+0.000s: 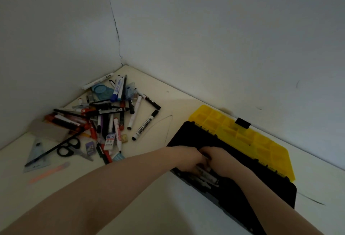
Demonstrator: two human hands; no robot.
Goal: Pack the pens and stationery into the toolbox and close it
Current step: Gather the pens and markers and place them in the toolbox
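Note:
A black toolbox (242, 184) lies open at the right, its yellow compartment lid (248, 137) tipped back against the wall. Both hands reach down inside it. My left hand (186, 158) and my right hand (218, 160) meet over a bundle of marker pens (207, 176) in the box and close around them. A heap of pens and markers (104, 115) fills the corner at the left. Black-handled scissors (70, 148), a set square (37, 155), an eraser box (109, 141) and a loose whiteboard marker (145, 124) lie by the heap.
Two white walls meet in a corner behind the heap. The cream surface (149, 188) runs to the walls. A pink ruler (48, 173) lies near the left front. A cardboard piece (46, 130) sits under the heap's left side.

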